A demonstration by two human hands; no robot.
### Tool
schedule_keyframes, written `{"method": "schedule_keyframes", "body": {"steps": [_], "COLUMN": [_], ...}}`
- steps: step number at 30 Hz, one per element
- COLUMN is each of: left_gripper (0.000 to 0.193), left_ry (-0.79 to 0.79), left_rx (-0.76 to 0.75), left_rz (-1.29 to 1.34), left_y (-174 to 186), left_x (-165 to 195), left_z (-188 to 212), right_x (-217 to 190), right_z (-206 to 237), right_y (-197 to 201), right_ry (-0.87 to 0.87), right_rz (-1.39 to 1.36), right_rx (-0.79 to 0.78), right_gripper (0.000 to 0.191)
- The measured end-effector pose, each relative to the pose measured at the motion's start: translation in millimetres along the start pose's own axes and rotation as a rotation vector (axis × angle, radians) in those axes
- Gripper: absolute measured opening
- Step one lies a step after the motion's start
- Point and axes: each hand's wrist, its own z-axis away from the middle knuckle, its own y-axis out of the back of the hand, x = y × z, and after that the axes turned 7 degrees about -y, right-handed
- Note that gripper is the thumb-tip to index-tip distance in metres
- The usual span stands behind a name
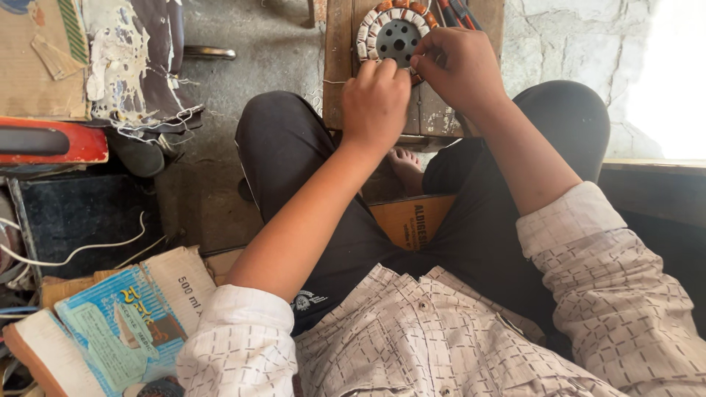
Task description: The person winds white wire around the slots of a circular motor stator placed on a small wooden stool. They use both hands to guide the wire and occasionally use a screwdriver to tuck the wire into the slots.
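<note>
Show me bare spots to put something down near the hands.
Bare concrete floor lies between the torn scrap pile and the wooden board. The board is crowded: both the left hand and right hand sit at the wound coil. Lower left is packed with cartons and wires.

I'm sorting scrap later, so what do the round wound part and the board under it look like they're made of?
The round part looks like dull grey metal with holes at its core, ringed by copper-coloured coils wrapped in white, probably tape or paper. The board looks like bare, worn wood: brown planks with scuffed pale patches.
</note>
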Motion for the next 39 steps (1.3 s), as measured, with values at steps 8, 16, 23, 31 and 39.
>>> {"method": "schedule_keyframes", "body": {"steps": [8,16,23,31,39], "left_gripper": [0.011,0.017,0.008,0.022,0.030], "left_ry": [0.042,0.130,0.208,0.379,0.316], "left_rx": [0.031,-0.026,0.067,0.149,0.100], "left_rz": [-0.434,-0.343,0.411,0.420,0.439], "left_y": [-45,-66,-56,-54,-51], "left_x": [7,-29,-91,-118,-126], "left_z": [0,8,16,13,11], "right_x": [18,25,17,3,-10], "right_z": [-6,-22,-34,-36,-39], "right_y": [-21,-57,-65,-65,-76], "right_ry": [0.073,0.008,0.043,0.206,0.229], "right_rz": [0.024,0.070,0.046,0.257,0.376], "right_rx": [0.028,-0.002,-0.060,-0.128,-0.095], "right_gripper": [0.011,0.014,0.013,0.011,0.007]}}
